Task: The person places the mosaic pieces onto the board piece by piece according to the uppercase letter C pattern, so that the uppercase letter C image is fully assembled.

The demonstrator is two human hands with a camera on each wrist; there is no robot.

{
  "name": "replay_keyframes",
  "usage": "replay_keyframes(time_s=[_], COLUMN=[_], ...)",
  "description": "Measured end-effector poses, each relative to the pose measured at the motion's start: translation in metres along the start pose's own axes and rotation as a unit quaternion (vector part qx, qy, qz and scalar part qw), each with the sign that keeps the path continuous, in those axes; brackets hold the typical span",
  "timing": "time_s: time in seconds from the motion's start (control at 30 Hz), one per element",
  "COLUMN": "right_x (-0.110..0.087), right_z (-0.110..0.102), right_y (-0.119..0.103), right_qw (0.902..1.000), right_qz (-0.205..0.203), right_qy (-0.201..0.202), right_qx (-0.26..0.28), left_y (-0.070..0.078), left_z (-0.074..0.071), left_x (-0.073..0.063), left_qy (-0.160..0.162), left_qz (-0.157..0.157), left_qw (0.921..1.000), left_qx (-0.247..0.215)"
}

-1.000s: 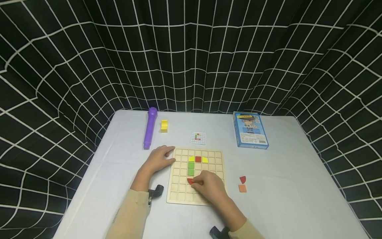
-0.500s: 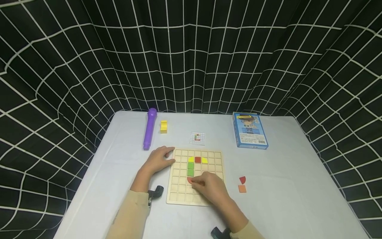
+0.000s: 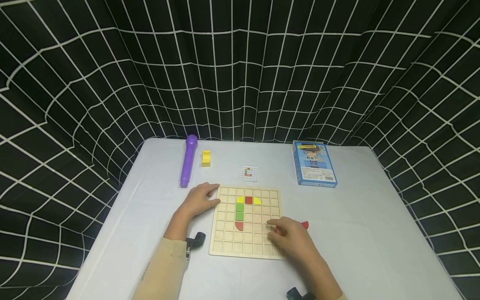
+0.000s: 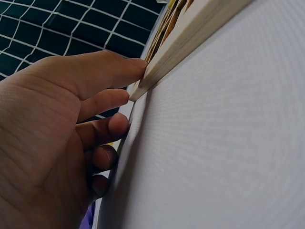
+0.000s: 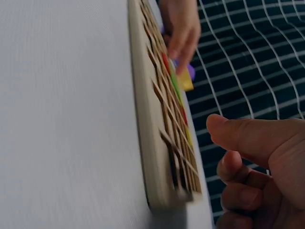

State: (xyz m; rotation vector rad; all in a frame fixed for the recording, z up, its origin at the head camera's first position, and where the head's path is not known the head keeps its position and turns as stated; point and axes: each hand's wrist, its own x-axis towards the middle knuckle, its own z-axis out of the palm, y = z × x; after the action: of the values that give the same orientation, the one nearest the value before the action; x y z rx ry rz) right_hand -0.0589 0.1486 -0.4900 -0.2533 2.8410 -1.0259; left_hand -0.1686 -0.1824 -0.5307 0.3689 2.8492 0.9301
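Observation:
A wooden grid board (image 3: 227, 247) lies on the table. My left hand (image 3: 196, 202) rests thumb and forefinger on its left edge, fingers relaxed; the left wrist view shows the thumb (image 4: 114, 71) touching the rim. Over the board's right edge is my right hand (image 3: 294, 239), thumb and forefinger apart, nothing between them. In the grid sit a red quarter-circle tile (image 3: 239, 226), two green square tiles (image 3: 239, 212), a red square tile (image 3: 248, 200) and yellow tiles (image 3: 257, 201) either side of it. Another red tile (image 3: 305, 225) shows partly behind my right hand.
Behind the board lies a small pattern card (image 3: 248, 173). A blue box (image 3: 316, 164) is at the back right. Toward the back left are a purple microphone-shaped stick (image 3: 188, 162) and a yellow block (image 3: 206, 158). A black gridded curtain (image 3: 240, 75) surrounds the table.
My right hand has let go of the red quarter-circle tile, which now lies below the green tiles, and has moved right. It now hides the orange square tile. My left hand stays put.

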Motion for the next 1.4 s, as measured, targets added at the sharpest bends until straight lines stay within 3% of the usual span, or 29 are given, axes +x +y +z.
replay_keyframes(time_s=[0.4,0.63,0.83,1.13,1.4], right_x=[-0.019,-0.023,-0.023,-0.022,-0.022], right_z=[-0.041,-0.052,-0.051,-0.05,-0.049], right_y=[0.044,0.062,0.063,0.063,0.037], right_qw=[0.9954,0.9904,0.9868,0.9856,0.9916], right_qz=[0.078,0.118,0.15,0.16,0.12], right_qy=[-0.006,-0.026,-0.025,-0.005,0.041], right_qx=[-0.055,-0.068,-0.057,-0.054,0.022], left_y=[-0.001,-0.002,-0.003,-0.003,0.0], left_z=[0.001,0.002,0.003,0.003,0.002], left_x=[0.0,0.001,0.001,0.001,0.0], left_qy=[0.004,0.007,0.007,0.003,0.009], left_qz=[-0.001,-0.002,0.002,0.005,-0.004], left_qw=[1.0,1.0,1.0,1.0,0.9999], left_qx=[0.001,0.003,0.002,0.007,0.0])
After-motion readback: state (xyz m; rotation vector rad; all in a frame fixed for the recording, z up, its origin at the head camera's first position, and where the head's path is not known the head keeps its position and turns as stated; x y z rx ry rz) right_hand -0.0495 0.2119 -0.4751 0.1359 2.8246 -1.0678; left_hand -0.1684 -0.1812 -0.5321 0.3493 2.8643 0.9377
